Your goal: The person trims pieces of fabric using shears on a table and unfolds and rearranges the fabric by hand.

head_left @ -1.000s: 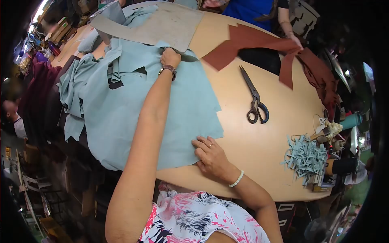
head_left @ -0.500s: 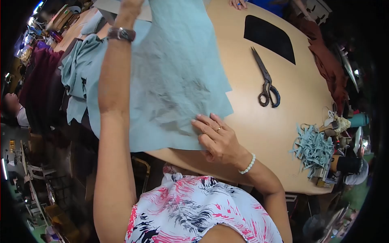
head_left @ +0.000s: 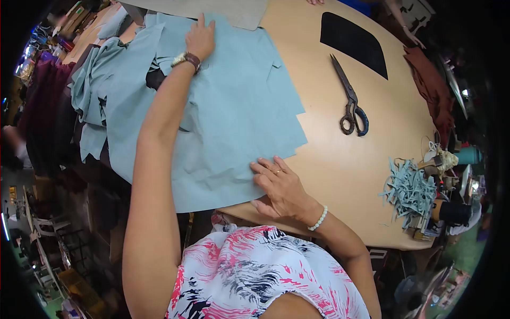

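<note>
A pale blue-green leather sheet [head_left: 239,101] with a jagged right edge lies over the table, and its front edge hangs past the table's edge. My left hand [head_left: 201,40] rests on its far part with the fingers apart. Near the front right corner of the sheet, my right hand [head_left: 279,186] lies with its fingers stretched out on the material. To the left the same material is bunched in folds [head_left: 90,90]. Large scissors [head_left: 349,98] with dark blades lie shut on the table, right of the sheet.
On the tabletop [head_left: 319,186] a black curved panel [head_left: 355,42] lies beyond the scissors. A heap of blue-green strips [head_left: 409,186] sits at the right beside tools. Brown material [head_left: 430,85] hangs at the far right edge, near another person's hand [head_left: 414,38].
My left hand has come down from the far edge onto the sheet. The lifted far part of the sheet now lies flatter, showing a grey surface behind it. My right hand stays near the corner.
</note>
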A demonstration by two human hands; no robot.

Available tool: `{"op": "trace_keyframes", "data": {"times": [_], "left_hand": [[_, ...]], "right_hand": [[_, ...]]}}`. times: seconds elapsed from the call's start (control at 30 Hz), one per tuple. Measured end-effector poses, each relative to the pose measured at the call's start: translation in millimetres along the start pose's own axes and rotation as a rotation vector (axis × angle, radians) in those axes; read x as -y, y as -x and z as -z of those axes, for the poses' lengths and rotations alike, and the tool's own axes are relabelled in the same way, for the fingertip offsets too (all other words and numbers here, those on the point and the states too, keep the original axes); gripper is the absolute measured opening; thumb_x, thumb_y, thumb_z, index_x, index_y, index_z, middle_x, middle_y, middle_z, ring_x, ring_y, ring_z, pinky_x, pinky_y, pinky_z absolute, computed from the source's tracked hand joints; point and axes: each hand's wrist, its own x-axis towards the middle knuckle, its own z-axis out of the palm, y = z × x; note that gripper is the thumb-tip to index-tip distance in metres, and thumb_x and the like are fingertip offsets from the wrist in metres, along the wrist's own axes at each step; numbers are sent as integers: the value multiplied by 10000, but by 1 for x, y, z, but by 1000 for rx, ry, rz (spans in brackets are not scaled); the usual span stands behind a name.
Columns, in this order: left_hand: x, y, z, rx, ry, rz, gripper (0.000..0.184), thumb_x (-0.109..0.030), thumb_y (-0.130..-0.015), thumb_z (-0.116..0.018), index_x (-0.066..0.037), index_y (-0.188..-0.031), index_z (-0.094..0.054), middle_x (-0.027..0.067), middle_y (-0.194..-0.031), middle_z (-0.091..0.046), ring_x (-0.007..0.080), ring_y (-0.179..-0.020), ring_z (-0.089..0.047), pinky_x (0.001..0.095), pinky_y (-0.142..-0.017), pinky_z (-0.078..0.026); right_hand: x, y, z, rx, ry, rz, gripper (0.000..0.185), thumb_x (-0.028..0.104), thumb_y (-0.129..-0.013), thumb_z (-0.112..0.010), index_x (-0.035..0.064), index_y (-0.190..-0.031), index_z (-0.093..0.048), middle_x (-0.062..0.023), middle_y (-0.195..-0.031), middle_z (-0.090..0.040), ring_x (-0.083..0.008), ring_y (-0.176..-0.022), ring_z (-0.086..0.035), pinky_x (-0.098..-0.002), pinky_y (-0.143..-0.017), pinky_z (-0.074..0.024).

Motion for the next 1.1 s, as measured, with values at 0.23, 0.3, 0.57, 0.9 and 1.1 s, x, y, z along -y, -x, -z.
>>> {"op": "trace_keyframes", "data": {"times": [0.23, 0.3, 0.57, 0.9, 1.1], "left_hand": [[-47, -2, 59, 22, -53, -157, 498, -321, -826, -495, -106, -1268, -412, 152, -1364, -318, 358, -1240, -292, 556, -943, -288], [-53, 26, 32, 57, -15, -128, 552, -430, -841, -441, -127, -1299, -381, 153, -1389, -281, 369, -1259, -260, 545, -978, -244], [-23, 20, -28, 270, 24, 101, 609, -535, -866, -299, -187, -1365, -287, 141, -1425, -217, 356, -1298, -197, 561, -1023, -123], [-42, 0, 49, 58, -145, 13, 494, -306, -803, -526, -85, -1235, -428, 122, -1302, -409, 328, -1181, -383, 553, -937, -292], [-132, 159, 130, 280, 537, -348, 446, -289, -752, -621, -7, -1088, -547, 159, -1129, -555, 303, -1041, -523, 371, -888, -417]], "right_hand": [[-11, -45, 2, -192, 60, -170, 621, 443, -789, -527, 48, -1252, -405, -182, -1333, -344, -374, -1234, -310, -517, -991, -256], [-17, -53, -9, -145, 195, -229, 670, 480, -781, -526, 74, -1292, -376, -182, -1375, -280, -390, -1268, -239, -549, -999, -211], [17, -6, -19, 79, 151, -229, 701, 513, -776, -511, 105, -1323, -353, -173, -1401, -235, -401, -1295, -162, -592, -1000, -153], [-57, 22, 57, -483, 171, -299, 223, 139, -745, -599, 13, -926, -569, -114, -962, -599, -291, -875, -567, -366, -747, -462], [-123, 28, 79, -366, 562, -851, 243, 129, -773, -547, 22, -991, -535, -146, -933, -563, -331, -857, -568, -415, -703, -464]]}}
